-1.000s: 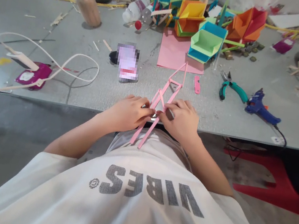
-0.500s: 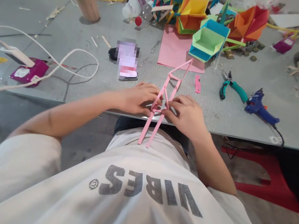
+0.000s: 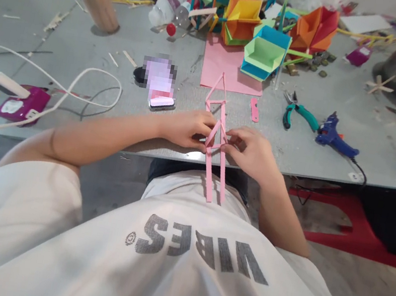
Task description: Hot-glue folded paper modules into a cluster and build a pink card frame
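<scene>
Between my hands is a pink frame (image 3: 222,168) made of narrow flat strips, with two long legs, crosspieces and triangular peaks. Its lower legs reach past the table's front edge over my shirt. My left hand (image 3: 194,129) pinches the frame's left side near the lower crosspiece. On the opposite side, my right hand (image 3: 247,149) grips the right strip at about the same height, thumb and fingers closed. The fingertips partly cover the joints there. A small pink piece (image 3: 254,110) lies just beyond my right hand, and pink paper (image 3: 215,64) lies farther back.
Pliers (image 3: 302,112) and a blue glue gun (image 3: 337,137) lie to the right. A phone (image 3: 162,80) is behind my left hand. At left sits a purple power adapter (image 3: 23,104) with a white cable. Colourful folded-paper shapes (image 3: 264,52) stand at the back.
The pink frame has turned, its far tip swinging left and its lower legs swinging right. Both hands keep hold of it. The camera view has shifted slightly.
</scene>
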Demonstrator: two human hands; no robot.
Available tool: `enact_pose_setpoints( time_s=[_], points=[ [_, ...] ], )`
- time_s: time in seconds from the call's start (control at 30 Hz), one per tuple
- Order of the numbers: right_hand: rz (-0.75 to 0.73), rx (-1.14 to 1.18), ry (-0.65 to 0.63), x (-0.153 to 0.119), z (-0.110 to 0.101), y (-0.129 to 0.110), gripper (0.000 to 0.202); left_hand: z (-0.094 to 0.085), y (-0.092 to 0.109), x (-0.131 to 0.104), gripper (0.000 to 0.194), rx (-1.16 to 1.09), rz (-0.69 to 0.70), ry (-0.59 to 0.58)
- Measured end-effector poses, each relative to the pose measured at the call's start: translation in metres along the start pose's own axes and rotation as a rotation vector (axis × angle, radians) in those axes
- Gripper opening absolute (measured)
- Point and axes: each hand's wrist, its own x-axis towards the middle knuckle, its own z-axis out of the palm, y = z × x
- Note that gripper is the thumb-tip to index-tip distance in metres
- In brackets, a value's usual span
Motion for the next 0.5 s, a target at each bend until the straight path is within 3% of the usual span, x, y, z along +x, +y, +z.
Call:
enact_pose_setpoints(
  time_s=[0.1, 0.17, 0.33, 0.5],
  points=[
    [0.184, 0.015, 0.152, -0.026, 0.006, -0.012, 0.030, 0.008, -0.010, 0.000, 0.042, 0.015, 0.101, 0.057],
    [0.223, -0.005, 0.181, -0.048, 0.010, -0.023, 0.029, 0.011, -0.017, 0.001, 0.044, 0.039, 0.227, 0.099],
    [0.237, -0.084, 0.092, -0.094, 0.013, -0.043, 0.015, 0.015, -0.021, 0.002, 0.045, 0.082, 0.349, 0.142],
    [0.338, 0.144, 0.047, -0.101, 0.011, -0.036, 0.013, 0.021, -0.015, 0.001, 0.050, 0.036, 0.383, 0.152]
  ],
)
